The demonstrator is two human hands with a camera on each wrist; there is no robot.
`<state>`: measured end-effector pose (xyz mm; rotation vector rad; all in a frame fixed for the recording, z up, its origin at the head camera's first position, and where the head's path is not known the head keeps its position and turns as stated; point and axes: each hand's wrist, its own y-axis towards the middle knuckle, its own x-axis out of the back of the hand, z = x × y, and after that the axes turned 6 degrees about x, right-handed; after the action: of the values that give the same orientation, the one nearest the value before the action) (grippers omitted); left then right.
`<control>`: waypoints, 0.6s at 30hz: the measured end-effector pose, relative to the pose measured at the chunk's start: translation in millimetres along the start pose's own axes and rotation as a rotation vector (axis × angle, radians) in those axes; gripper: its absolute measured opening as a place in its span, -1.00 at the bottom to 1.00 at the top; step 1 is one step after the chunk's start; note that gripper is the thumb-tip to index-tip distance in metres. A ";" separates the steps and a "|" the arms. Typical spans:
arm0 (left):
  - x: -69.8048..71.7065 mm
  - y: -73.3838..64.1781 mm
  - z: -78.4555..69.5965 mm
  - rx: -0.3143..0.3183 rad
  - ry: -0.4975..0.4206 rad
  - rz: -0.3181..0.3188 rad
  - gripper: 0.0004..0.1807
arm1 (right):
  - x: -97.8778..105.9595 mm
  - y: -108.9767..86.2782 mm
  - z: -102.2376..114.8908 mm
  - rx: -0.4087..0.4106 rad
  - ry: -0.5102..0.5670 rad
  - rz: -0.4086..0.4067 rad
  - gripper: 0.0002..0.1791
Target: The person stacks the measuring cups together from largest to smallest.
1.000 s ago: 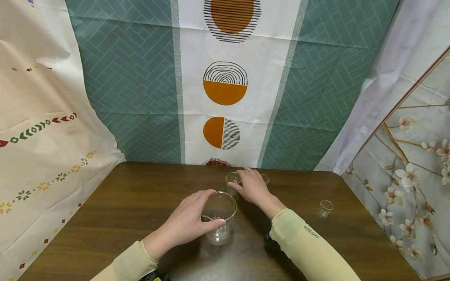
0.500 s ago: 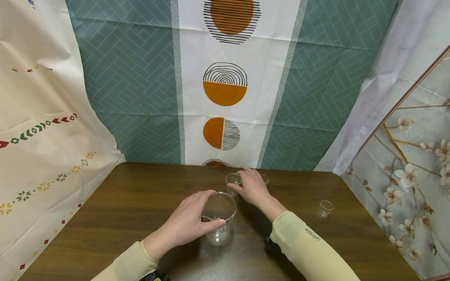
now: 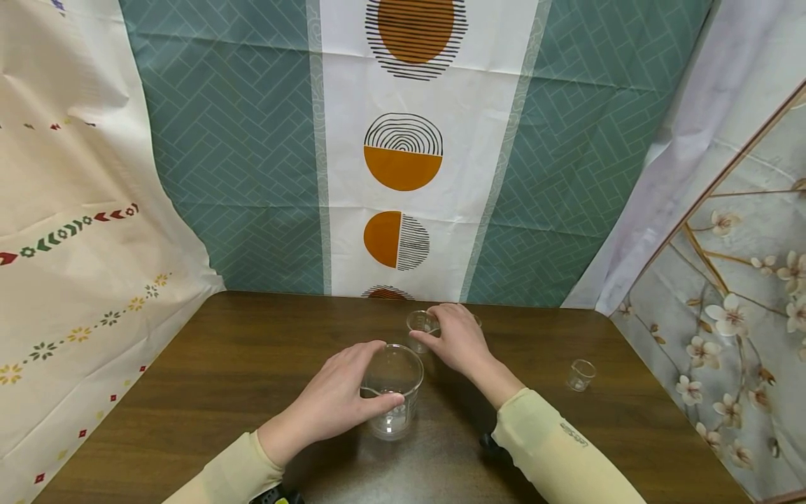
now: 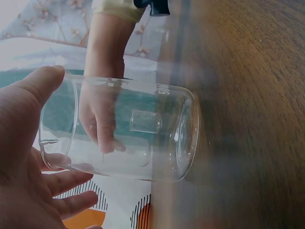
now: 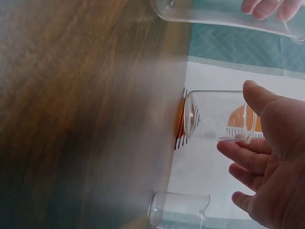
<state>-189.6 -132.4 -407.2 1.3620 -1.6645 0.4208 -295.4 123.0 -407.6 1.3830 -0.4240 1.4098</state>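
Note:
My left hand [image 3: 336, 395] grips a large clear glass beaker [image 3: 390, 420] by its rim, the thumb on the near side and fingers on the far side. In the left wrist view this beaker [image 4: 143, 157] stands upright on the table, with white markings on its wall. Farther back, my right hand [image 3: 456, 339] holds a smaller glass beaker [image 3: 418, 341] by its rim. The right wrist view shows thumb and index finger on either side of that beaker's [image 5: 209, 114] top, its base close to the table. Nothing shows inside either beaker.
Another glass beaker [image 5: 178, 210] stands beside the right hand, mostly hidden behind it in the head view. A tiny beaker [image 3: 581, 376] stands to the right on the brown wooden table [image 3: 252, 350]. Patterned cloths [image 3: 264, 175] hang behind and at the sides.
My right hand and forearm have shifted slightly to the right, and the smaller beaker has shifted a little with them. The left hand and the large beaker have stayed put.

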 end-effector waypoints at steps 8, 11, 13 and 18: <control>0.3 -0.2 -0.8 0.003 -0.010 0.002 -0.05 | 7.0 -8.4 2.2 0.011 0.014 -0.038 -0.42; 0.1 -0.2 -1.0 0.001 -0.012 0.002 -0.05 | 9.3 -12.0 3.4 0.011 0.023 -0.042 -0.41; 0.1 -0.2 -0.9 -0.001 -0.012 0.002 -0.06 | 10.5 -14.5 4.4 0.005 0.030 -0.037 -0.40; 0.0 -0.4 -0.5 -0.006 -0.011 -0.001 -0.07 | 13.7 -19.9 8.1 -0.017 0.039 -0.027 -0.38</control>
<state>-189.0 -132.1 -407.1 1.3629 -1.6726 0.4084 -271.6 129.5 -401.5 1.3407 -0.3899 1.4062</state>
